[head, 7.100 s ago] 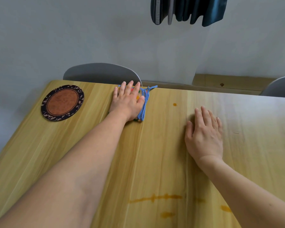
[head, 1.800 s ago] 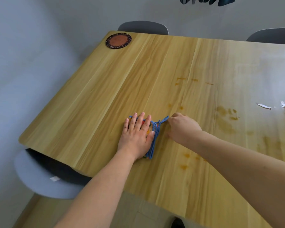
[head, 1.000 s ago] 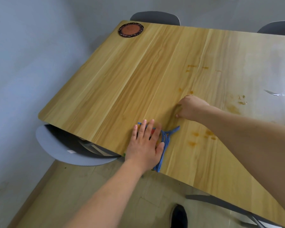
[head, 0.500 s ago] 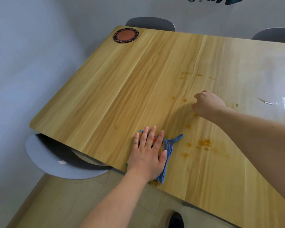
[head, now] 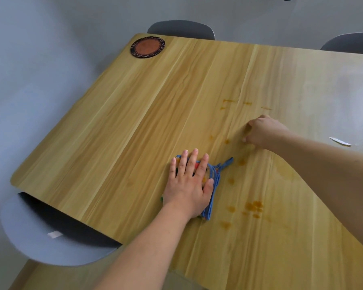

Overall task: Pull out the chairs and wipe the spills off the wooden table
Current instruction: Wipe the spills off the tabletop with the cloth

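Observation:
My left hand (head: 189, 185) lies flat with straight fingers on a folded blue cloth (head: 213, 185), pressing it onto the wooden table (head: 134, 122). The cloth's blue loop sticks out to the right. Orange spills (head: 253, 207) dot the wood right of the cloth, and thin orange streaks (head: 235, 102) lie farther back. My right hand (head: 260, 131) rests on the table behind the cloth with its fingers curled under, holding nothing that I can see. A grey chair (head: 50, 243) is tucked under the near left corner.
A round brown coaster (head: 147, 47) sits at the far left corner. Two more grey chair backs (head: 180, 29) (head: 350, 43) stand along the far side by the wall. White paper scraps (head: 340, 141) lie at the right edge of the view.
My left hand has pushed the cloth away from the near table edge, farther onto the wood. My right hand stays curled on the table behind it.

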